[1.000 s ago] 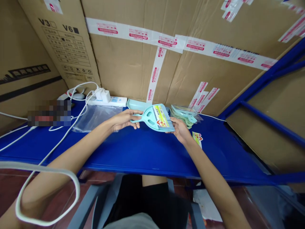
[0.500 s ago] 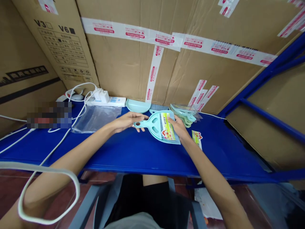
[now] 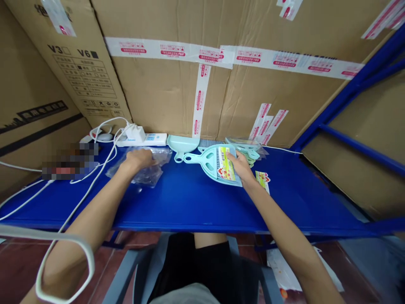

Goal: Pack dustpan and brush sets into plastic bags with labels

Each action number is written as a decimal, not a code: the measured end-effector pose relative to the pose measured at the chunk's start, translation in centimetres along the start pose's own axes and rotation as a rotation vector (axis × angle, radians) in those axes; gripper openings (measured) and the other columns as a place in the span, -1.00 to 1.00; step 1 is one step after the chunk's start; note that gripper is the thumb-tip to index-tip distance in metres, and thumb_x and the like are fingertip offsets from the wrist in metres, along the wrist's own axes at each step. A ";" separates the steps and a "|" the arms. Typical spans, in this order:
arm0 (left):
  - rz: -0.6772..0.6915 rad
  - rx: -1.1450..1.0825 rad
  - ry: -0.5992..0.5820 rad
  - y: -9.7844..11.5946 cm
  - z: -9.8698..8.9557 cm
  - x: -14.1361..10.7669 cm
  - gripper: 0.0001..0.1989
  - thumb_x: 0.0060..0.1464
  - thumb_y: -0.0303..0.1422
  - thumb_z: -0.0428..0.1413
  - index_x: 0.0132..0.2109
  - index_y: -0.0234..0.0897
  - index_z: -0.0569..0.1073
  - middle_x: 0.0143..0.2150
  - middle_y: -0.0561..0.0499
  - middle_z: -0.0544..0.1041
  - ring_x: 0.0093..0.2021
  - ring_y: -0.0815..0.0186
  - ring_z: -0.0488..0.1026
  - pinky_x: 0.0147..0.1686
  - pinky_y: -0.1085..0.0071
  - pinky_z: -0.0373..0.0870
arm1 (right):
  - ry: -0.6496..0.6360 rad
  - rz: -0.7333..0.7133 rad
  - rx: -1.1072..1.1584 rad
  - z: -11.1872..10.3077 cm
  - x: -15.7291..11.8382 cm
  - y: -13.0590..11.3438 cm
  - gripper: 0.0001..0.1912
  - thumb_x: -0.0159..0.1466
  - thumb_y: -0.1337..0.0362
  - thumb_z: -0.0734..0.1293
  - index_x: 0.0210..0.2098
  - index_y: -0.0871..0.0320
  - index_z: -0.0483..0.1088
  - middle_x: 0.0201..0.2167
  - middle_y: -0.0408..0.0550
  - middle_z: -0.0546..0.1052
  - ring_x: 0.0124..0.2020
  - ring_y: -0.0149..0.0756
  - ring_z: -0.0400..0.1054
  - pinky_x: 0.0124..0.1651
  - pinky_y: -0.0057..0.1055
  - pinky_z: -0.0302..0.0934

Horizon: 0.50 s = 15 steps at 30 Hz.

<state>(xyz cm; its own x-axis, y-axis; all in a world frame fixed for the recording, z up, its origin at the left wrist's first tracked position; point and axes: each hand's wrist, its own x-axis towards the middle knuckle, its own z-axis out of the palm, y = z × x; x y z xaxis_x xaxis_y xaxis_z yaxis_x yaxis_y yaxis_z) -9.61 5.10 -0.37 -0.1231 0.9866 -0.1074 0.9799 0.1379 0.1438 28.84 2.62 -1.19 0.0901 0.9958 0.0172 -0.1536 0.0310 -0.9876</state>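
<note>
My right hand (image 3: 243,166) grips the wide edge of a light-blue mini dustpan (image 3: 207,169). A small brush with grey bristles is nested in the pan, and a yellow printed card (image 3: 225,164) lies over the bristles under my thumb. The pan's looped handle points left. My left hand (image 3: 139,160) is closed on a crumpled clear plastic bag (image 3: 148,176) on the blue table, its fingertips partly hidden. Behind the held set are another pale-green dustpan (image 3: 183,144) and a brush (image 3: 207,144), mostly covered.
A stack of dustpans in clear wrap (image 3: 245,145) lies at the back, right of centre. Another printed card (image 3: 263,179) rests near my right wrist. A white power strip (image 3: 155,139) and loose white cables (image 3: 104,158) are at left. Cardboard (image 3: 152,88) walls the back.
My left hand has left the dustpan's handle and moved left onto the plastic bag, which is now crumpled. My right hand still holds the dustpan set.
</note>
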 end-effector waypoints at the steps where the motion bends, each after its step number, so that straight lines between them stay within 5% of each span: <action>1: -0.004 0.026 -0.006 0.2 -0.1 -0.1 -0.37 -0.04 0.13 0.32 -0.03 -0.30 0.65 0.16 -0.53 0.58 0.18 -0.47 0.50 0.10 -0.22 0.40 | 0.001 -0.001 0.005 0.0 0.0 0.0 -0.68 0.16 0.16 0.57 -0.17 0.12 0.48 -0.34 -0.08 0.70 -0.27 -0.11 0.65 -0.25 -0.28 0.53; 10: -0.124 -0.043 0.166 -2.3 -0.9 0.7 -0.74 -0.05 -0.30 0.33 -0.30 -0.37 0.46 -0.05 -0.51 0.61 0.09 -0.42 0.56 -0.01 -0.16 0.48 | 0.045 -0.020 0.010 -0.3 0.4 -0.1 -0.68 0.17 0.15 0.56 -0.16 0.09 0.46 -0.31 -0.06 0.71 -0.25 -0.10 0.65 -0.23 -0.26 0.55; 15: -0.005 -0.233 0.233 -3.1 -0.6 1.4 -0.60 -0.11 -0.29 0.35 -0.55 -0.23 0.24 -0.57 -0.21 0.47 -0.10 -0.37 0.60 -0.13 -0.18 0.49 | 0.051 -0.027 0.019 -0.6 0.3 -0.6 -0.66 0.18 0.14 0.56 -0.15 0.09 0.45 -0.29 -0.06 0.71 -0.23 -0.10 0.66 -0.23 -0.26 0.55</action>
<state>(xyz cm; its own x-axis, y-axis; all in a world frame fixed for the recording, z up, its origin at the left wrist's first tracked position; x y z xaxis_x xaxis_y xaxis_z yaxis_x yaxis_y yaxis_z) -12.90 6.14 -0.39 -0.1871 0.9755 0.1153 0.9202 0.1330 0.3681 29.51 2.88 -0.71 0.1442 0.9889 0.0354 -0.1688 0.0598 -0.9838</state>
